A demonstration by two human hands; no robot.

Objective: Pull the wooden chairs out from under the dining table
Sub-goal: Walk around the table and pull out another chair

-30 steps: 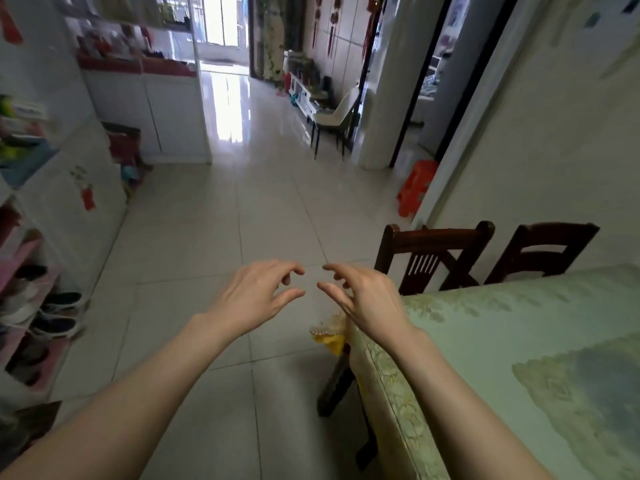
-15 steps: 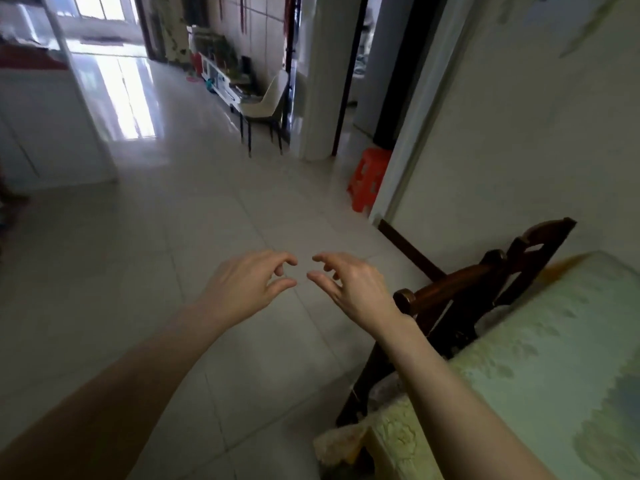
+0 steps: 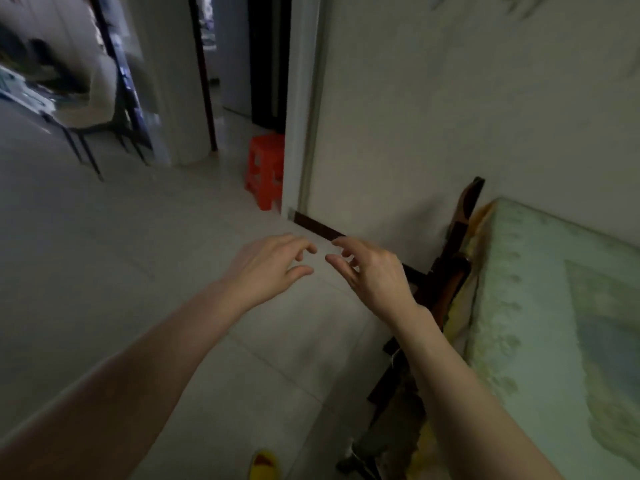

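Hands — left (image 3: 273, 265) and right (image 3: 372, 271) — open, empty; advise gripping chair (image 3: 446, 271) top rail just right of them, beside tabletop (image 3: 540, 306) — pull straight.

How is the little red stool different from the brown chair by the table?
The red stool stands out in the open by the doorway; the wooden chair is tucked against the dining table. The stool is bright and has no back; the chair is dark with a tall back. Neither is touched by the hands.
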